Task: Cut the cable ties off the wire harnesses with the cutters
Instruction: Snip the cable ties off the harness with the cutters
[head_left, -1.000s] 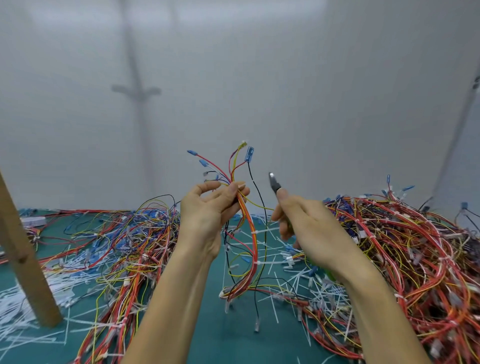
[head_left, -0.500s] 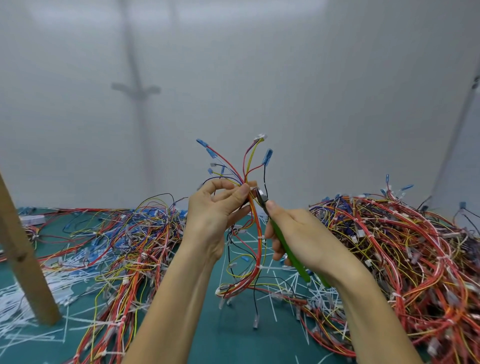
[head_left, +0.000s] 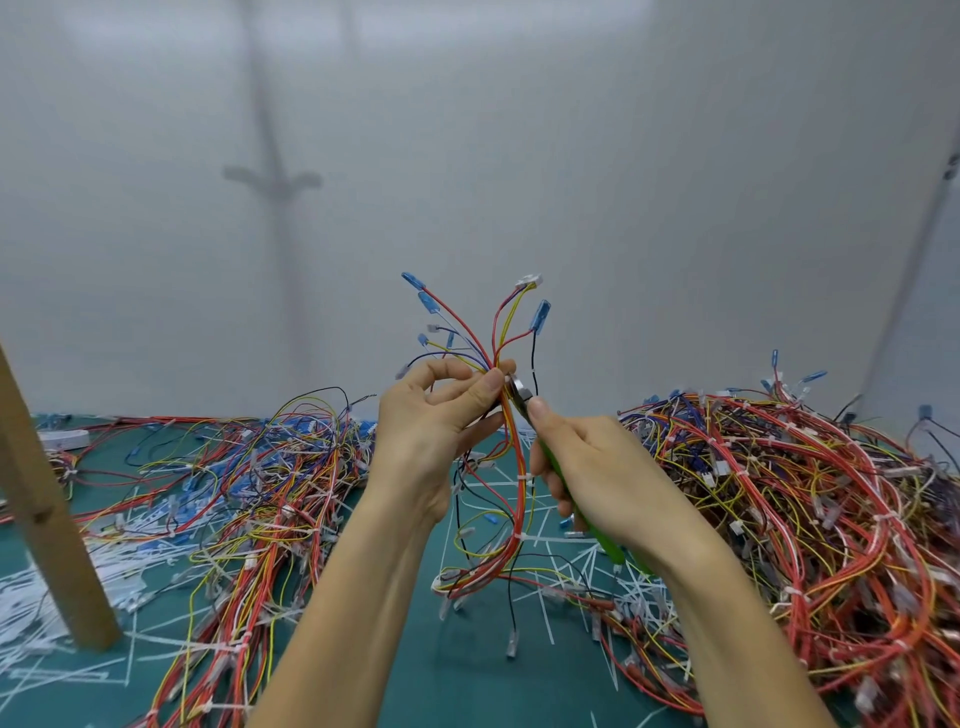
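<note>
Two bare forearms reach up from the bottom edge over a green mat (head_left: 467, 675). The mat is strewn with white offcuts (head_left: 563, 566), which suggests many ties are already snipped. To the right lies a large heap of harnesses (head_left: 779, 493) with white ties visible on its bundles, so plenty of work looks left. A flatter spread of wires (head_left: 270, 467) lies to the left (whether that side is finished, I cannot tell).

The left hand (head_left: 431, 421) pinches one harness (head_left: 514, 467) between thumb and fingers, just below where its wires fan out to blue and white connectors. The bundle hangs down to the mat, and at least two cable ties (head_left: 524, 477) remain on it.

The right hand (head_left: 597, 467) is wrapped around the green handles of the cutters (head_left: 548, 454), forefinger lying along the top. The metal nose touches the bundle right beside the left thumb. Whether the blades have closed on a tie is too small to see.

A slanted wooden post (head_left: 47, 519) stands at the far left. Behind everything rises a pale, plain wall (head_left: 623, 156).
</note>
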